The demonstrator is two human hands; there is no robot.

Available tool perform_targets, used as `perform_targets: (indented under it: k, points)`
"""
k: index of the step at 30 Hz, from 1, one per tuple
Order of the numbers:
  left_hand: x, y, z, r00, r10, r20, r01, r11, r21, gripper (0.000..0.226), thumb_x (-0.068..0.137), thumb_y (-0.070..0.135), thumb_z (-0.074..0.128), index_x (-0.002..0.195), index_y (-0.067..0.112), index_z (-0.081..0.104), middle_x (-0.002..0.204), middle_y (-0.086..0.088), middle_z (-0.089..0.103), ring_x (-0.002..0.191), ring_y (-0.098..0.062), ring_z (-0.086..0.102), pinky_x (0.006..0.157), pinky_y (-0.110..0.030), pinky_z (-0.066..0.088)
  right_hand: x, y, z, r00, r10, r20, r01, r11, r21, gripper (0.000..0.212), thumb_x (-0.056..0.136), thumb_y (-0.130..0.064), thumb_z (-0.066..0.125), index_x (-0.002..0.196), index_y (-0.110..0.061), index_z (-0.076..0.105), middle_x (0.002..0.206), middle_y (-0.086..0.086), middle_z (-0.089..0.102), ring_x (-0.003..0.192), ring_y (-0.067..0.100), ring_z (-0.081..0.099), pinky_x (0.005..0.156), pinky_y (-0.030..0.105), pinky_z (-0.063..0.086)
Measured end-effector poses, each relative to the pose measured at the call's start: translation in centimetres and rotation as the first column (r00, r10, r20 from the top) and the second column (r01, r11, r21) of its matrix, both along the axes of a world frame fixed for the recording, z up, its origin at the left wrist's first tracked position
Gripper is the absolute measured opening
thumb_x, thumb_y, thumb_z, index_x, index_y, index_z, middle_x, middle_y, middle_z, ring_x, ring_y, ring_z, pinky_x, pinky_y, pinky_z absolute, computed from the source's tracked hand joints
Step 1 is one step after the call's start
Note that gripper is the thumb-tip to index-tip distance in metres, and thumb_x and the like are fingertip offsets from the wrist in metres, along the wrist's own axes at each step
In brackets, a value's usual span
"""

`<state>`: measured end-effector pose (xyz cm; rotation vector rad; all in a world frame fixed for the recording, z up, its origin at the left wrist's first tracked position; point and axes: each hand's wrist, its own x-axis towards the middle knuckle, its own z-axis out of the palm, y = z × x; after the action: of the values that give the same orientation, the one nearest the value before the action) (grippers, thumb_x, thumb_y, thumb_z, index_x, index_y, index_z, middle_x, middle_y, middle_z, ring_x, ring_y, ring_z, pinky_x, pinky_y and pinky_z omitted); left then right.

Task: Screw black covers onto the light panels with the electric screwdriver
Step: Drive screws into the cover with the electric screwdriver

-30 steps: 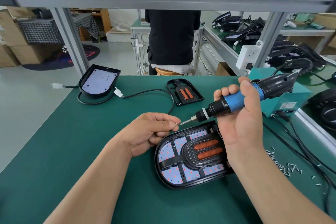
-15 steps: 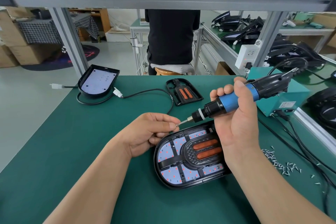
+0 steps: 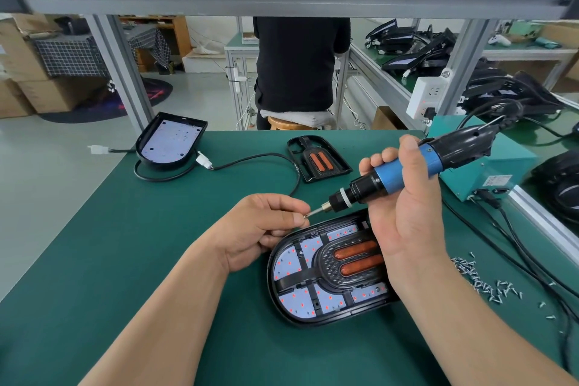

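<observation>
Blue screwdriver (image 3: 390, 180), right hand (image 3: 407, 222) gripping, slants down-left to screw (image 3: 305, 215) (left hand (image 3: 260, 229) pinches it).

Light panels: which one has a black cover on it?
The near panel, with the ribbed cover across it; the far left panel is bare.

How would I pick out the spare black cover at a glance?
Start at the green table and look to the middle of its far edge. There lies the spare cover, a small flat black frame with two orange bars. Unlike the white-faced panel at the far left corner and the lit panel nearest you, it has no lights beneath it.
</observation>
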<state>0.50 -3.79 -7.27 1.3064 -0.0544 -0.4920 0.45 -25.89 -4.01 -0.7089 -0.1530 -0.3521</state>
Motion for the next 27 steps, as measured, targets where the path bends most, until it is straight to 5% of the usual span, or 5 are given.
perform_targets:
  k: [12,21,27]
  points:
    - [-0.1,0.4,0.0,0.998,-0.06,0.012,0.06,0.997,-0.037,0.029,0.087,0.015,0.074,0.111,-0.001,0.078,0.092,-0.01,0.073,0.054,-0.002,0.045,0.042,-0.012,0.031,-0.2,-0.6,0.2,0.997,-0.04,-0.063,0.046,0.994,0.096,0.032,0.098,-0.035,0.077,0.113,-0.015,0.058,0.087,0.001,0.059,0.08,0.017,0.061,0.093,0.039,0.058]
    - [-0.7,0.0,0.7,0.991,-0.103,0.081,0.089,0.983,0.158,0.031,0.082,0.025,0.079,0.107,0.007,0.082,0.08,-0.001,0.067,0.055,-0.004,0.042,0.045,-0.014,0.029,0.3,-3.9,1.9,0.995,-0.103,-0.015,0.104,0.985,0.135,0.025,0.098,-0.025,0.076,0.109,-0.013,0.056,0.082,0.001,0.056,0.072,0.017,0.056,0.081,0.036,0.056]
    - [-1.3,-0.4,1.6,0.982,-0.175,0.068,0.149,0.948,0.281,0.037,0.078,0.026,0.085,0.111,0.01,0.081,0.108,-0.022,0.078,0.086,-0.027,0.074,0.073,-0.029,0.059,0.3,-6.1,2.6,0.983,-0.184,0.012,0.183,0.982,0.04,0.015,0.097,-0.022,0.072,0.103,-0.017,0.059,0.079,0.0,0.054,0.068,0.017,0.054,0.072,0.033,0.053]
